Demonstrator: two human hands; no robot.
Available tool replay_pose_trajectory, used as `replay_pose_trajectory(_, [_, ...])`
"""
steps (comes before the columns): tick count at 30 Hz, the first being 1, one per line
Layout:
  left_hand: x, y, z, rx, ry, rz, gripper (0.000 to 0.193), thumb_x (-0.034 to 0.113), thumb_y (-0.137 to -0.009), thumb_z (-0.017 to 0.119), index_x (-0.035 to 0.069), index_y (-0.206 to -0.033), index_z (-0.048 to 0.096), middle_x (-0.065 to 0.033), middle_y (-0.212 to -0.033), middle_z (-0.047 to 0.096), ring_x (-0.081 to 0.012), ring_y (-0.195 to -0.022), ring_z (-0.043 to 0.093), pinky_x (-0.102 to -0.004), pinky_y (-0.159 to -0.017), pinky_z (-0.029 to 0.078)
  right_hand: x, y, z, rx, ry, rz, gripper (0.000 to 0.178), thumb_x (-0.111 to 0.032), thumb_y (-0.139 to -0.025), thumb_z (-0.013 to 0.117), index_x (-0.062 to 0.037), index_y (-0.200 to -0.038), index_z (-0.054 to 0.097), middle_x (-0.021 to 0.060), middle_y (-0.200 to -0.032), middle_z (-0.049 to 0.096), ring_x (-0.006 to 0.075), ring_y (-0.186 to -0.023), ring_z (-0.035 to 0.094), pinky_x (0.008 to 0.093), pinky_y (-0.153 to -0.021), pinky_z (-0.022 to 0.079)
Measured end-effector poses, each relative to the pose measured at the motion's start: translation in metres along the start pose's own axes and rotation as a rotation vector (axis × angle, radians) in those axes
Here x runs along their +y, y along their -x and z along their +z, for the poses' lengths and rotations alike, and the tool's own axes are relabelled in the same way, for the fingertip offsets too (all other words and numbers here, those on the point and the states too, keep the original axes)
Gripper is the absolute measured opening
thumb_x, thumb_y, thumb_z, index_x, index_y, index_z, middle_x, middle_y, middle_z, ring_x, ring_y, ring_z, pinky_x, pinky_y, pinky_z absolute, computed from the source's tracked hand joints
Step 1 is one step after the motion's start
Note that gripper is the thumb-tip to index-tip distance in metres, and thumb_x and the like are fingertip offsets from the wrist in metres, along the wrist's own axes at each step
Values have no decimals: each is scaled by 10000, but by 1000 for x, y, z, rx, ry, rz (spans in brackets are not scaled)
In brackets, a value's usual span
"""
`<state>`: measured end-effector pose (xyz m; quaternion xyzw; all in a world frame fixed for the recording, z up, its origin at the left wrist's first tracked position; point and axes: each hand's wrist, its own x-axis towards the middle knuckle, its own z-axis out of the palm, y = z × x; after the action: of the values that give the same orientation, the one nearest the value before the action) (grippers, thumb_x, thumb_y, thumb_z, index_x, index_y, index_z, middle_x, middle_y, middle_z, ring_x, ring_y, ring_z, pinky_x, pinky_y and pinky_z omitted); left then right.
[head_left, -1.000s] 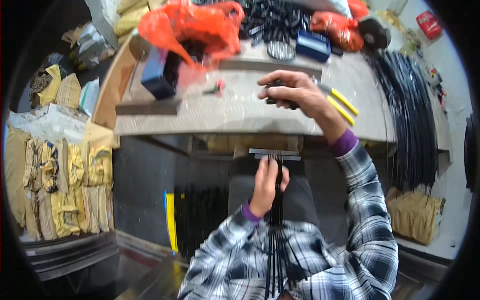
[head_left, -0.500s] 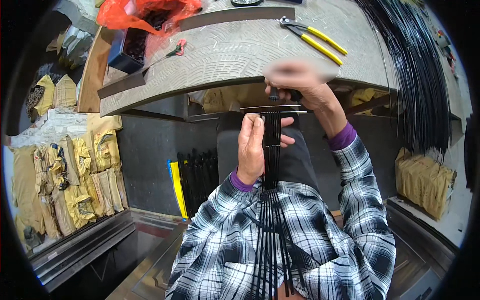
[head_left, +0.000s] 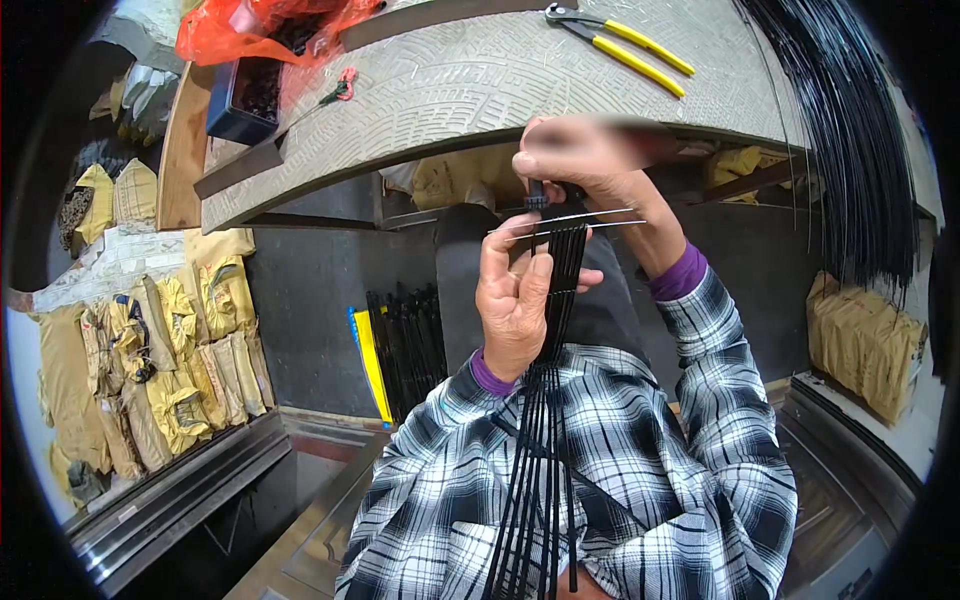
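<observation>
My left hand (head_left: 515, 315) is closed around a bundle of thin black rods (head_left: 567, 262) that look like umbrella ribs. Their long ends (head_left: 540, 430) run down over my lap and plaid shirt. Two thin silvery wires (head_left: 610, 217) cross the top of the bundle. Just above, my right hand (head_left: 590, 155) grips a small black ribbed piece (head_left: 537, 200), its lower end close to my left fingertips. How its fingers wrap the piece is partly hidden and blurred. Both hands work in front of the bench edge, over my knees.
On the grey bench (head_left: 450, 110) lie yellow-handled pliers (head_left: 640, 60) and small red-handled scissors (head_left: 345, 85). A dark blue box (head_left: 240, 115) sits beside a red plastic bag (head_left: 260, 35). Long black rods (head_left: 860, 170) hang over the right side. Black frames (head_left: 405, 335) stand at left.
The bundle's top has shifted right and fans slightly. My left thumb and forefinger have opened up toward the black piece, which my right hand has brought left. The wires tilt differently.
</observation>
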<state>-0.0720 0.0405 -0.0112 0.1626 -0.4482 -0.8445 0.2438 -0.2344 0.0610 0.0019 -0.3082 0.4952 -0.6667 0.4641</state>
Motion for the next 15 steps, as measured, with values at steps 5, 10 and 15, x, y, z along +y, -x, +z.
replay_pose_trajectory(5, [-6, 4, 0, -9, -38, 32, 347, 165, -928, 436, 75, -1223, 279, -258, -1077, 559, -260, -759, 652, -257, -582, 522, 0, 4, 7, 1, 29, 7, 194, -217, -739, 682, -74, -731, 551, -49, -591, 483, 24, -496, 445, 157, -461, 343])
replay_pose_trajectory(10, [1, 3, 0, -16, 57, 3, 296, 105, -926, 419, 28, -1160, 255, -231, -1033, 559, -238, -821, 630, -311, -712, 530, -4, 8, 13, -11, 106, -15, 174, -170, -742, 684, -64, -721, 547, -54, -581, 474, 13, -495, 437, 146, -455, 324])
replay_pose_trajectory(15, [-4, -1, -2, -2, 25, -6, 267, 108, -925, 424, 19, -1121, 267, -230, -1011, 567, -234, -794, 635, -296, -693, 528, -7, 14, 11, -17, 161, -13, 195, -198, -737, 696, -60, -724, 559, -43, -610, 502, 17, -546, 460, 160, -484, 343])
